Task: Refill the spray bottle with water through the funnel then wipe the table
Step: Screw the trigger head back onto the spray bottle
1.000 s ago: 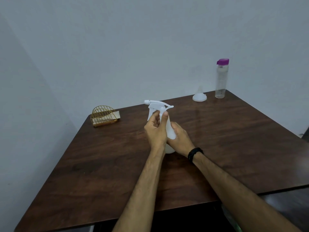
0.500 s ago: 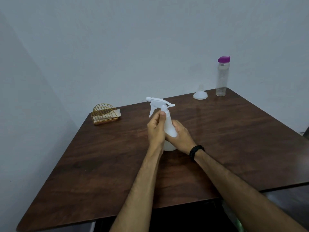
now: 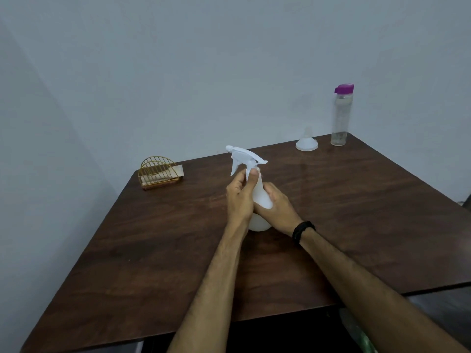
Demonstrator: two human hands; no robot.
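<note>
A white spray bottle (image 3: 260, 197) stands upright near the middle of the dark wooden table (image 3: 153, 250), its trigger head (image 3: 243, 156) pointing left. My left hand (image 3: 239, 197) pinches the collar just under the trigger head. My right hand (image 3: 277, 207) wraps the bottle's body from the right. A white funnel (image 3: 306, 142) lies mouth down at the far edge. Beside it stands a clear water bottle (image 3: 341, 118) with a purple cap.
A gold wire napkin holder (image 3: 158, 172) with paper napkins sits at the far left corner. A wall runs close behind the table and along its left side. A black band is on my right wrist (image 3: 302, 230).
My left hand's fingers have shifted slightly higher on the bottle's collar. The bottle and my right hand stay in place; the view has tilted a little.
</note>
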